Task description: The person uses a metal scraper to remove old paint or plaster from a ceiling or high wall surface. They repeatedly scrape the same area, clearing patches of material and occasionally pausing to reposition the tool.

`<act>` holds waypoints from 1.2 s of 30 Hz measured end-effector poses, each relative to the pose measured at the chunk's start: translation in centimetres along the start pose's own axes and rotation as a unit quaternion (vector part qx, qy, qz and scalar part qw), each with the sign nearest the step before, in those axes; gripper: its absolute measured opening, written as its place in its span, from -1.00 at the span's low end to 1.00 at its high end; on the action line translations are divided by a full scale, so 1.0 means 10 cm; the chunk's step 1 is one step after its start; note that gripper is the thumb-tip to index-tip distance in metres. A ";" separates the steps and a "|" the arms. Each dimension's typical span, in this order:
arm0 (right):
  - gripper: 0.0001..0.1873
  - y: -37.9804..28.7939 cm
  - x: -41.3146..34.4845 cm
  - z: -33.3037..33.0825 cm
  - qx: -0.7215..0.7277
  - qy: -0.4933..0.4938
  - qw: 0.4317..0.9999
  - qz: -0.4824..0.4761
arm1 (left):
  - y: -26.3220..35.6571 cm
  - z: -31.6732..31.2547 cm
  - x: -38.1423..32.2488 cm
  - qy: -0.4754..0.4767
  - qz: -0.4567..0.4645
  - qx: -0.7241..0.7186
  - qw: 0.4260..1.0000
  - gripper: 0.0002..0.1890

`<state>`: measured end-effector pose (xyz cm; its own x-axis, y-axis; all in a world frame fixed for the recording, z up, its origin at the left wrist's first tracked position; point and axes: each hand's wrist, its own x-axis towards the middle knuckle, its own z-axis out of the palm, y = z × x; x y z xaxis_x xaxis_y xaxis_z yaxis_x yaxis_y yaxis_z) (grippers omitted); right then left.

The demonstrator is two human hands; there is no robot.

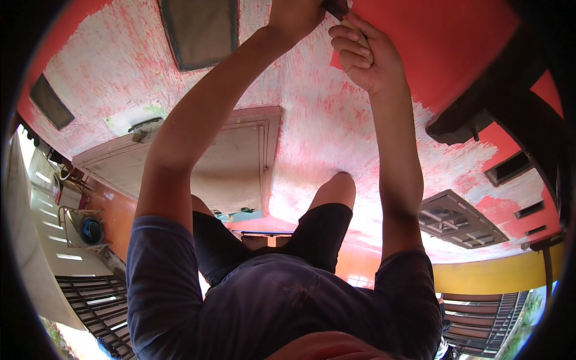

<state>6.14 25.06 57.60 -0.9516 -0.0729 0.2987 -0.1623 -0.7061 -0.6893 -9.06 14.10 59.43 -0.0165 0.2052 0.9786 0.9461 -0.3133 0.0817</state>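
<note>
My right hand grips the pale handle of a scraper-like hand tool near the top edge of the view. Its dark, flat end points up and left. My left hand is raised beside that dark end; its fingers are largely cut off by the frame, so its grip cannot be made out. Both hands are in front of a wall with patchy red paint and pale, streaked areas. Solid red paint covers the part to the right of my right hand.
Left of centre is a framed door with a dark panel above it. A dark beam juts out on the right, near a paned window. Dark railings and a blue round container are farther off.
</note>
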 end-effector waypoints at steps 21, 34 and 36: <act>-0.72 0.06 0.06 0.06 0.038 0.025 0.999 0.011 | -0.03 -0.10 0.03 -0.003 0.029 0.015 0.999 -0.79; -0.67 0.08 0.05 0.16 0.003 0.042 0.999 0.008 | -0.06 -0.06 0.02 0.030 0.057 0.045 0.997 -0.81; -0.67 0.13 0.06 0.14 -0.002 0.060 0.998 -0.006 | -0.06 -0.04 -0.02 0.021 0.017 0.021 0.999 -0.82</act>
<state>5.69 23.09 57.86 -0.9739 0.0198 0.2262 -0.1744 -0.7034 -0.6890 -9.76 13.89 59.27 0.0036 0.1552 0.9879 0.9589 -0.2808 0.0406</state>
